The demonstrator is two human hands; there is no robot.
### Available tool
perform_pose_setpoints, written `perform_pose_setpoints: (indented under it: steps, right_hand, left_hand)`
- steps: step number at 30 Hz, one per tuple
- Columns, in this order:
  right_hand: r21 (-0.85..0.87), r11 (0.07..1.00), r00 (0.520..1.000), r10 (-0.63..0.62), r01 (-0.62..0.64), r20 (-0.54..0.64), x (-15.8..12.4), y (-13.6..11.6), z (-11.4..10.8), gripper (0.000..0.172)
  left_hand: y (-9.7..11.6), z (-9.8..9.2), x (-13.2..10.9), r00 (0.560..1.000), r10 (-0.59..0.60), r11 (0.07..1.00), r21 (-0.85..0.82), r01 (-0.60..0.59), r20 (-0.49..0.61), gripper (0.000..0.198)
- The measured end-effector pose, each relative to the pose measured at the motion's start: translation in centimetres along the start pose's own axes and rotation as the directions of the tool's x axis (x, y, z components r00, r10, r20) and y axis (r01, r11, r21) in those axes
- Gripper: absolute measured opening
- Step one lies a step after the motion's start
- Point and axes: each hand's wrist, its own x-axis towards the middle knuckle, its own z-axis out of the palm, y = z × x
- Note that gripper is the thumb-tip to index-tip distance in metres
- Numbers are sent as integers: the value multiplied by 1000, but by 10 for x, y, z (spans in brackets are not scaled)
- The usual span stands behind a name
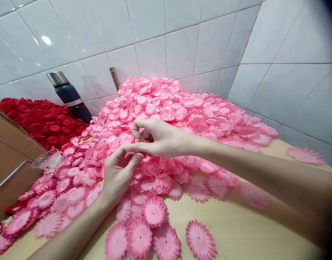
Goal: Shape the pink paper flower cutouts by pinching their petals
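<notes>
In the middle of the head view my two hands meet at the fingertips, above a large heap of pink scalloped paper or fabric flower discs. My left hand is closed, its thumb and fingers pressed together. Over it comes my right hand from the right, with the thumb against the left fingertips and the index finger curled. Whatever is pinched between them is hidden or too small to make out. Below the hands several loose pink discs with small dark centre holes lie on the table.
A heap of red flower discs lies at the left, with a dark blue bottle leaning behind it. A cardboard box and a clear plastic cup stand nearer. White tiled walls bound the pale table.
</notes>
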Motion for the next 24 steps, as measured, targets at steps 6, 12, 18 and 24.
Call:
perform_pose_setpoints:
  steps: [6,12,18,24]
  right_hand:
    - [-69,994,993,88,-83,79,-3,-1,-8,26]
    - [-270,957,978,151,-108,146,-6,-10,-17,24]
    - [-292,953,978,130,-78,164,-5,-9,-18,21]
    - [-308,951,979,94,-35,179,-5,-7,-17,20]
  left_hand:
    - [-2,-2,1,998,-44,999,27,43,35,10]
    - [-3,-5,3,997,-80,993,91,79,12,9]
    - [-4,-7,2,987,-160,986,39,160,-27,12]
    - [-5,-8,2,989,-148,985,92,146,9,10]
